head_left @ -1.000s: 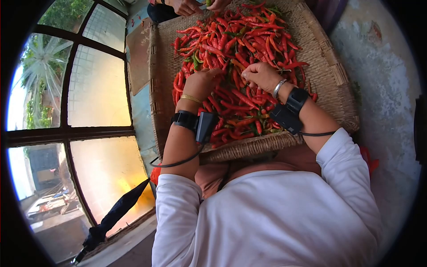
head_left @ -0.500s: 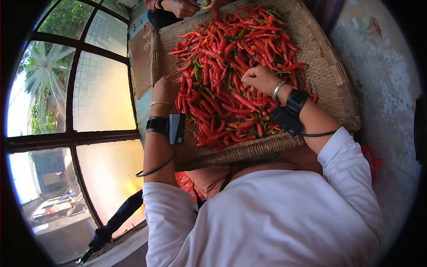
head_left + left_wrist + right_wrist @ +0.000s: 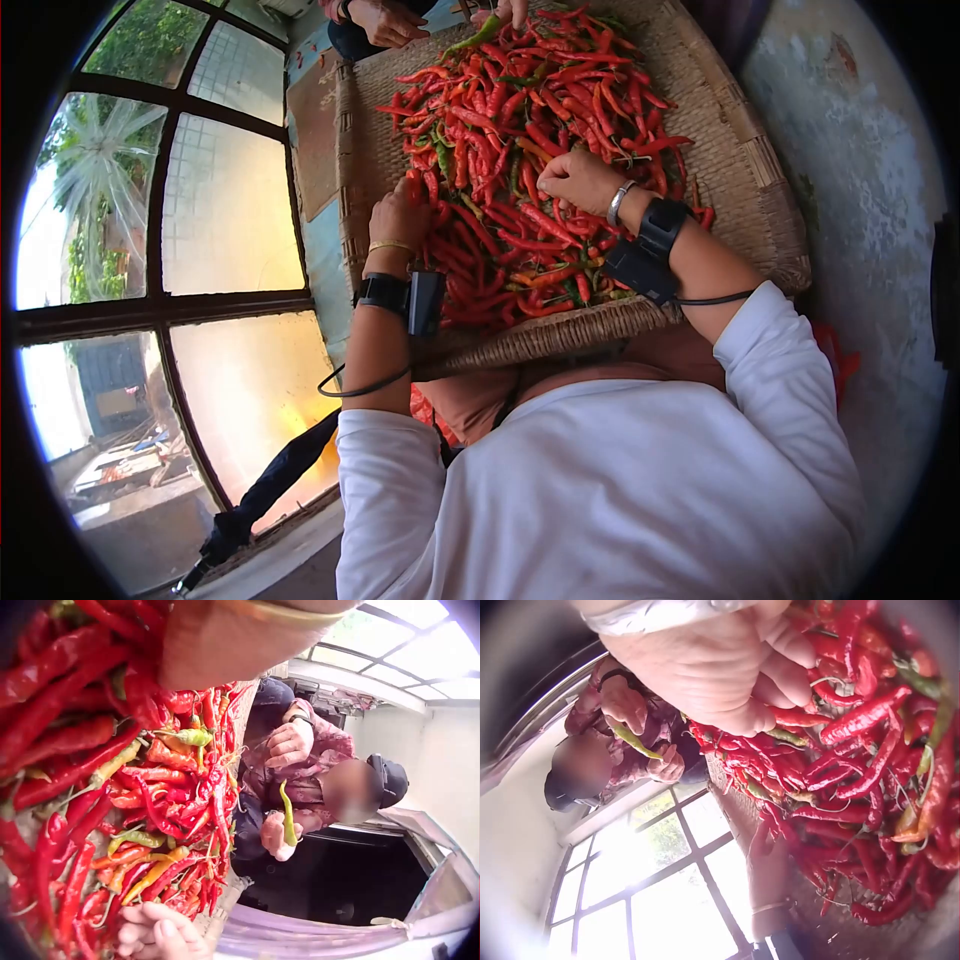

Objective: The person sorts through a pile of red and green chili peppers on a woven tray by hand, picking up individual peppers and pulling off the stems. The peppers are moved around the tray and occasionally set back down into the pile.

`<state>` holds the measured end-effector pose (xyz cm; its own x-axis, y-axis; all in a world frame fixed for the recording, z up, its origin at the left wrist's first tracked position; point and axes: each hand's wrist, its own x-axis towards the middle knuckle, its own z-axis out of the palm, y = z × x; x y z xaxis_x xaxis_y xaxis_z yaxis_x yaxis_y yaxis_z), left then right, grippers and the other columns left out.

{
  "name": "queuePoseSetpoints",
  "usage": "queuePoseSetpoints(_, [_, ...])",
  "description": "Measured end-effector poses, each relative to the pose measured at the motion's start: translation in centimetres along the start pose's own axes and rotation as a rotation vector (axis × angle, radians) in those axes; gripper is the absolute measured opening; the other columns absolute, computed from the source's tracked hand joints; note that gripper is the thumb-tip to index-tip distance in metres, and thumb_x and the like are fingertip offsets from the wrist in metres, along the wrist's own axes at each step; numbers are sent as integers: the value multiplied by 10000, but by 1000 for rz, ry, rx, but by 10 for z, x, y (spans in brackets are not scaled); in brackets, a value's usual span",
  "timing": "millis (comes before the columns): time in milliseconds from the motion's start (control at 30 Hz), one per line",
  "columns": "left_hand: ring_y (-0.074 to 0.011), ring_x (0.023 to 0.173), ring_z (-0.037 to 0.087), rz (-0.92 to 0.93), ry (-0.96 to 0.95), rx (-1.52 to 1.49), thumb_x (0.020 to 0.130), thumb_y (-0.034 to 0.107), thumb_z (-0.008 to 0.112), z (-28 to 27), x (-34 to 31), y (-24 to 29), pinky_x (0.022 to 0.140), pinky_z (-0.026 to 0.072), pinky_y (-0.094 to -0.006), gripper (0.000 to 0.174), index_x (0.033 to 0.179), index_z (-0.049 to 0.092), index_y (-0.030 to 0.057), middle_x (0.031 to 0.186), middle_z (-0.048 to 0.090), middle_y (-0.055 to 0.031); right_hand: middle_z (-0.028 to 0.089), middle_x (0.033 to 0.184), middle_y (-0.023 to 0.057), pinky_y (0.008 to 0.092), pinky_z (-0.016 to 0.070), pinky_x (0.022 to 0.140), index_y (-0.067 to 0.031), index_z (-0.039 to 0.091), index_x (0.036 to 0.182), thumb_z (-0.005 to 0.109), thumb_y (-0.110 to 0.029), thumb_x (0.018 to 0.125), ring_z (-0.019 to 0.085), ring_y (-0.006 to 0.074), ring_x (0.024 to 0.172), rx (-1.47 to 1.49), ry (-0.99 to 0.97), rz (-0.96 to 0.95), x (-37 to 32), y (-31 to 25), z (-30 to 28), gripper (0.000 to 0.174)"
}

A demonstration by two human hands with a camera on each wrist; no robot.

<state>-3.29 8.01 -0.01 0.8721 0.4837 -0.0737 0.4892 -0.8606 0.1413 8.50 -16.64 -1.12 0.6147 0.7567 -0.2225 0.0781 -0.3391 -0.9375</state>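
Curling loosely, empty right hand (image 3: 588,184) over glossy, wrinkled peppers (image 3: 490,110) on woven tray (image 3: 735,150) (left hand (image 3: 400,218): grip unclear)

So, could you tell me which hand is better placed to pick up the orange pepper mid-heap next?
Probably the right hand: its fingertips are close to the orange pepper, while the left hand is over at the heap's left side.

Chili peppers (image 3: 500,110): piled; exact count prevented by overlap
Woven tray (image 3: 715,140): one shown
Wearer's hands (image 3: 400,215) (image 3: 582,182): two shown
Opposite person's hands (image 3: 291,742) (image 3: 279,836): two shown
Wrist units (image 3: 425,303) (image 3: 640,272): two worn by wearer
Wearer's bracelets (image 3: 390,245) (image 3: 617,203): two worn
Cap (image 3: 394,782): one worn
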Motion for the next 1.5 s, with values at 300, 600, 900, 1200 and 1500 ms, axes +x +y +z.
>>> queuePoseSetpoints(300, [-290, 855, 579, 185, -68, -550, 647, 156, 638, 10, 0, 0, 718, 464, -356, 499, 1115, 488, 68, 898, 599, -158, 593, 618, 55, 268, 472, 518, -7, 605, 759, 528, -187, 770, 582, 119, 539, -28, -24, 37, -2, 0, -2, 196])
queuePoseSetpoints(600, [-104, 753, 569, 330, -116, -704, 704, 36, 622, -14, -33, 84, 677, 462, -249, 444, 1129, 494, 43, 903, 601, -61, 579, 629, 32, 253, 456, 471, -24, 584, 831, 545, -258, 796, 558, 108, 530, 115, -45, 79, -3, -5, -1, 239])
queuePoseSetpoints(900, [-202, 771, 586, 421, -77, -770, 679, 52, 629, 0, -42, 99, 683, 457, -285, 398, 1061, 518, 60, 874, 597, -116, 547, 610, 19, 206, 418, 400, -23, 568, 824, 587, -316, 786, 525, 81, 468, 366, -38, 139, -2, -2, -4, 296])
queuePoseSetpoints(1200, [-178, 725, 580, 411, -121, -897, 714, 72, 616, 5, -43, 95, 672, 455, -272, 302, 1004, 540, 34, 767, 581, -105, 523, 566, 14, 174, 387, 391, -14, 576, 791, 594, -309, 784, 479, 59, 435, 456, -5, 158, -5, -10, 2, 295])
queuePoseSetpoints(1500, [-268, 754, 566, 629, 437, -340, 706, 152, 647, -6, -43, 90, 690, 451, -319, 214, 864, 606, 13, 836, 581, -126, 533, 576, -2, 165, 379, 382, -15, 590, 871, 588, -271, 796, 465, 40, 435, 198, 31, 35, -3, -14, 1, 267])
